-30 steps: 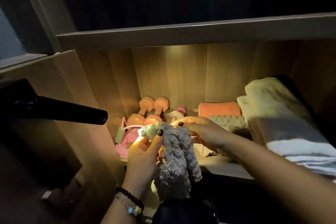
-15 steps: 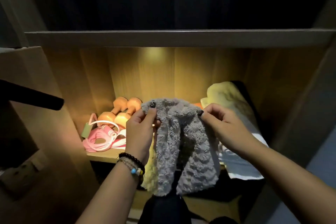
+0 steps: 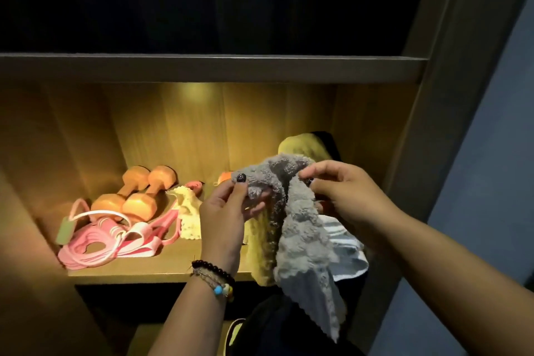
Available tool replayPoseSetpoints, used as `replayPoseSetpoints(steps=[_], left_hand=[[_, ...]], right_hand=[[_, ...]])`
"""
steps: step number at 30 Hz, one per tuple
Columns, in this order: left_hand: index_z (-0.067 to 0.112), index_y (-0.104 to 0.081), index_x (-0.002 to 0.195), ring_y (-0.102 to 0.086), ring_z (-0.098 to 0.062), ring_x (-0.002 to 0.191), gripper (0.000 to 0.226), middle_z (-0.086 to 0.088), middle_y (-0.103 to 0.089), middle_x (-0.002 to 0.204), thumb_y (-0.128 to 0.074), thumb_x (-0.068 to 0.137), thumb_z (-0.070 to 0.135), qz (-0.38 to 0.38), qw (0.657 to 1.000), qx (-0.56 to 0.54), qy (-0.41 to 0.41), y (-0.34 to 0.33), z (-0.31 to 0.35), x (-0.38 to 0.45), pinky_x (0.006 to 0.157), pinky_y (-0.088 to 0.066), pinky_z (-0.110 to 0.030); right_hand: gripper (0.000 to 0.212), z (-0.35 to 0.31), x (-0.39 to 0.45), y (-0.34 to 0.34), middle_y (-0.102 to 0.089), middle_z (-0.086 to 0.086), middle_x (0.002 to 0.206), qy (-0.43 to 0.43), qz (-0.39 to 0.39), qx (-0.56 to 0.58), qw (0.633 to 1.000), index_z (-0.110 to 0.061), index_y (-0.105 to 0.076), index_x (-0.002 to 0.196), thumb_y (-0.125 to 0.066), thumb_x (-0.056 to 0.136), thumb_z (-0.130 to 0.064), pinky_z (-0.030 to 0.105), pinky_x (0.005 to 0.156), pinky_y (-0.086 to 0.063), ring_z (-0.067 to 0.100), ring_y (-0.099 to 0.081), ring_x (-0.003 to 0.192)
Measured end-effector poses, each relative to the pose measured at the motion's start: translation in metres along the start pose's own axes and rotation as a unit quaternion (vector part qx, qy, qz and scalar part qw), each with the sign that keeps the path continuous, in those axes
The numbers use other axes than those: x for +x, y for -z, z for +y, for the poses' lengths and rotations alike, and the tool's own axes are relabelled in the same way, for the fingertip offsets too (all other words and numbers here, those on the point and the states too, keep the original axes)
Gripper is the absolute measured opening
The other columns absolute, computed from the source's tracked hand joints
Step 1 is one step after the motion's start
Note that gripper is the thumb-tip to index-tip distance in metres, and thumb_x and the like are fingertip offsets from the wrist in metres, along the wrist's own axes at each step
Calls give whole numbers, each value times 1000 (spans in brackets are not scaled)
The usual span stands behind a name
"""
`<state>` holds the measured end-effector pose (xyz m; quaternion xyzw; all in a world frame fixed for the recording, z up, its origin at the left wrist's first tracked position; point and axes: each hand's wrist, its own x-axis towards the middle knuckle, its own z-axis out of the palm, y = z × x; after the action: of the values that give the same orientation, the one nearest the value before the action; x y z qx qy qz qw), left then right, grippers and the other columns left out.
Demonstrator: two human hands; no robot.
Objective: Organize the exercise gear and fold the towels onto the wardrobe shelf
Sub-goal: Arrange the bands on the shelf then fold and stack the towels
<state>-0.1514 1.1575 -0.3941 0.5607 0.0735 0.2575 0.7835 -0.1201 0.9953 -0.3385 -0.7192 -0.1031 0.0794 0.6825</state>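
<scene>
Towel-folding step in hand. Left hand (image 3: 224, 208) and right hand (image 3: 344, 191) each pinch top edge of grey fluffy towel (image 3: 300, 228) — it hangs bunched in front of wardrobe shelf (image 3: 161, 264), not yet on it. Orange dumbbells (image 3: 135, 193) and pink resistance bands (image 3: 112, 237) lie at shelf's left. Next, likely: spread corners apart, flatten, then fold — free spot on shelf needed.

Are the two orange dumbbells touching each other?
Touching. The head view shows the two orange dumbbells lying side by side, their near heads pressed together.
</scene>
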Motion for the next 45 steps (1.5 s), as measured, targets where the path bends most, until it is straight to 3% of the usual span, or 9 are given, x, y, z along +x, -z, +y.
replayPoseSetpoints(steps=[5,8,12,17,20,26,34,39,45], left_hand=[[16,-63,100,-70,-19,78,17,-3,-75,87,-48,98,9,-21,1000,0,-9,6,-2,-24,64,-56,-33],[20,-54,110,-71,-11,83,18,5,-75,89,-52,95,11,-45,998,-14,-31,21,-1,-37,65,-56,-22],[35,-44,121,-66,-10,107,65,9,-70,112,-80,68,28,-81,994,42,-58,53,-3,-40,89,-53,-33],[53,-26,135,-41,30,109,100,37,-40,122,-85,67,9,-91,977,172,-88,87,3,-29,90,-38,0],[45,-18,146,-34,28,119,112,39,-34,131,-85,66,7,-114,961,224,-111,105,9,-19,92,-34,1],[37,-51,126,-61,2,111,72,14,-66,118,-79,72,-1,-22,969,213,-119,124,20,8,94,-51,-23],[16,-65,106,-68,-7,76,27,1,-74,96,-70,81,3,-9,994,96,-58,129,55,42,59,-51,-11],[16,-74,84,-65,-15,77,7,-12,-71,86,-75,77,13,-15,984,143,-108,135,71,53,69,-56,-27],[14,-74,80,-61,-11,74,31,-9,-67,79,-77,62,38,-39,988,129,-72,126,78,57,71,-55,-27]], right_hand=[[39,-3,-8,-11,-63,16,102,17,-25,56,998,-1,-68,105,-36,91,16,30,61,-61,14,-67,64],[36,1,-11,-28,-64,8,113,94,-18,-37,995,-9,-68,109,-51,88,14,34,68,-61,20,-71,80],[28,1,-6,-58,-71,2,91,199,14,-199,959,-27,-73,91,-72,80,-1,41,71,-61,20,-71,75],[8,-7,11,-86,-68,-10,64,273,24,-264,925,-25,-73,73,-80,75,-23,32,64,-57,3,-63,61],[25,-14,20,-100,-65,-5,61,281,27,-317,905,-18,-67,65,-77,74,-39,31,57,-50,6,-58,58],[31,-22,38,-123,-63,0,64,294,5,-332,896,-17,-59,62,-73,73,-41,41,63,-50,18,-59,66],[31,-35,50,-131,-66,-2,67,290,-37,-356,887,-17,-64,65,-69,71,-47,41,67,-52,14,-60,68],[27,-39,48,-120,-67,-6,66,311,-37,-372,874,-19,-67,65,-70,74,-45,33,65,-51,6,-60,66],[25,-34,51,-97,-62,-13,79,333,-68,-383,859,-32,-70,69,-66,65,-57,35,70,-52,3,-58,80]])
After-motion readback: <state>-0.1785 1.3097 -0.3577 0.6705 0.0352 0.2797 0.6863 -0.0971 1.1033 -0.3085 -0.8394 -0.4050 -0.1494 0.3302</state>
